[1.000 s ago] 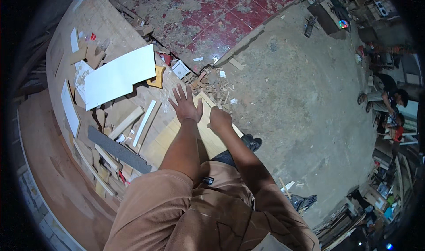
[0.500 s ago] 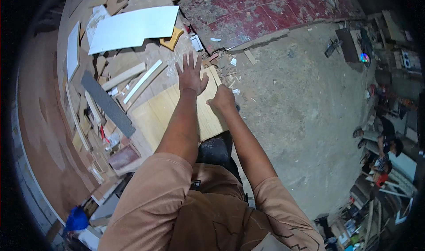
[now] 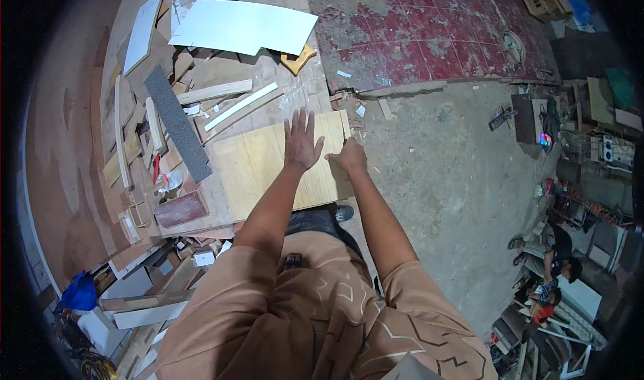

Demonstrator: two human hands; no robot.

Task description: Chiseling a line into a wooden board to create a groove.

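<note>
A pale plywood board lies at the right edge of a wooden worktop, close in front of me. My left hand is open and flat on the board, its fingers pointing toward the far edge. At the board's right edge my right hand is closed, thumb on the left. A narrow slit runs from that hand toward the far edge, setting off a thin strip. Whatever the right fingers wrap round is hidden beneath the hand. Beyond the board, a yellow saw-like handle sticks out from under a white panel.
Wood strips, a grey speckled strip and a dark reddish block litter the worktop on the left. Offcuts are piled at lower left. Concrete floor stretches to the right, where people sit near stacked material.
The view has shifted, so the worktop and board appear farther right and slightly lower. Both hands stay at about the same places on the board.
</note>
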